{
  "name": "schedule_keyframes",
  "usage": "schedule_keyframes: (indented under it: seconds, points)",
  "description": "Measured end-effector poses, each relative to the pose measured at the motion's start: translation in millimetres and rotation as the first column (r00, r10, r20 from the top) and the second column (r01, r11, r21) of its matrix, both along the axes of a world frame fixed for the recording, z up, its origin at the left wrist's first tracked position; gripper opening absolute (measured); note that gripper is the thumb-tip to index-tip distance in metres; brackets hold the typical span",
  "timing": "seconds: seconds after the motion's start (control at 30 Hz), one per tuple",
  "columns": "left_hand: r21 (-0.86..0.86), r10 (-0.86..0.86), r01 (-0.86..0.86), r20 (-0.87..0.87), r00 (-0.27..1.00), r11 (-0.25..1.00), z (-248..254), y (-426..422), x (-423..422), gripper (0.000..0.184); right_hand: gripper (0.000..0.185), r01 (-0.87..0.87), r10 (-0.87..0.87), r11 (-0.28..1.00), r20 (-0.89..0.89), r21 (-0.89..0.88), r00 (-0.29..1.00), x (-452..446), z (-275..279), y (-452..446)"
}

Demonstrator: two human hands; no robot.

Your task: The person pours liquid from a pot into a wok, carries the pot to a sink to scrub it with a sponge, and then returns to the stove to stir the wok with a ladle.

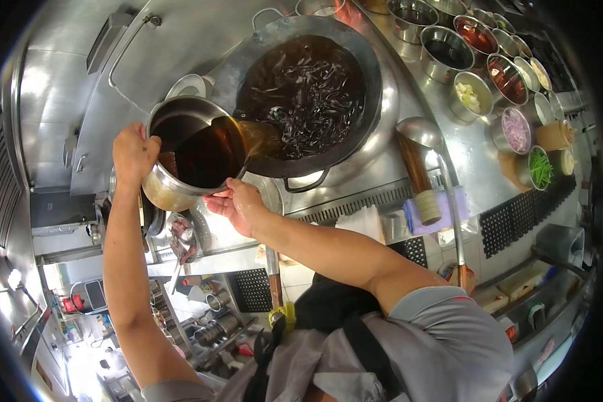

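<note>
A metal pot [166,191] is tilted to the right over the near left rim of a large black wok [370,124]. Brown liquid [264,137] streams out of it into the wok, where dark liquid [301,87] swirls and ripples. My left hand [135,153] grips the pot at its left rim, fingers closed. Under the rim on the near right side, my right hand [238,204] supports the pot, thumb at the edge and fingers curled beneath. Some dark liquid is still inside the pot.
Right of the wok lie a ladle [422,132], a bamboo brush [422,194] and a folded purple cloth [449,208]. Metal containers hold chopped green vegetables [541,169], sliced onion [516,130] and pale yellow pieces [467,97]. A bent tap pipe [114,63] stands at the back left.
</note>
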State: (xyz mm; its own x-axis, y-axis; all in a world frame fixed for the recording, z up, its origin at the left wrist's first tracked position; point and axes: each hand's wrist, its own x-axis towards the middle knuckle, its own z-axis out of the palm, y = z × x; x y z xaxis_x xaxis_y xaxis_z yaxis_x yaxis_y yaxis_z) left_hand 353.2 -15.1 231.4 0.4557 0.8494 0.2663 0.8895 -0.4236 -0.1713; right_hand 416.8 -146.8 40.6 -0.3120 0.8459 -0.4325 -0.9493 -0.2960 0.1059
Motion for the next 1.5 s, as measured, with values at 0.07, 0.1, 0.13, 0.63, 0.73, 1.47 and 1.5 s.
schedule_keyframes:
  seconds: [0.07,0.1,0.13,0.63,0.73,1.47,1.5]
  points:
    - [0.002,-0.005,0.005,-0.002,1.0,1.0,0,0,2,0.027,0.034,-0.011,0.011,1.0,-0.004,-0.015,1.0,2,1,0]
    - [0.002,-0.009,0.009,-0.004,1.0,1.0,0,0,3,0.027,0.034,-0.017,0.016,1.0,-0.006,-0.023,1.0,3,2,0]
    - [0.002,-0.005,0.005,-0.002,1.0,1.0,0,0,5,0.027,0.034,-0.019,0.019,1.0,-0.008,-0.023,1.0,3,2,0]
    - [-0.022,-0.088,0.087,-0.048,0.995,0.996,-2,10,20,0.026,0.031,-0.029,0.029,1.0,-0.065,0.004,0.997,-3,1,1]
    - [-0.021,-0.12,0.119,-0.065,0.991,0.993,-3,11,24,0.025,0.03,-0.029,0.03,1.0,-0.054,0.007,0.998,-2,5,-2]
    - [-0.053,-0.236,0.231,-0.169,0.957,0.972,-10,17,67,0.022,0.031,-0.075,0.079,0.996,-0.092,0.046,0.993,1,5,1]
    - [-0.051,-0.234,0.229,-0.178,0.956,0.972,-10,15,71,0.022,0.031,-0.075,0.078,0.996,-0.091,0.042,0.993,1,4,2]
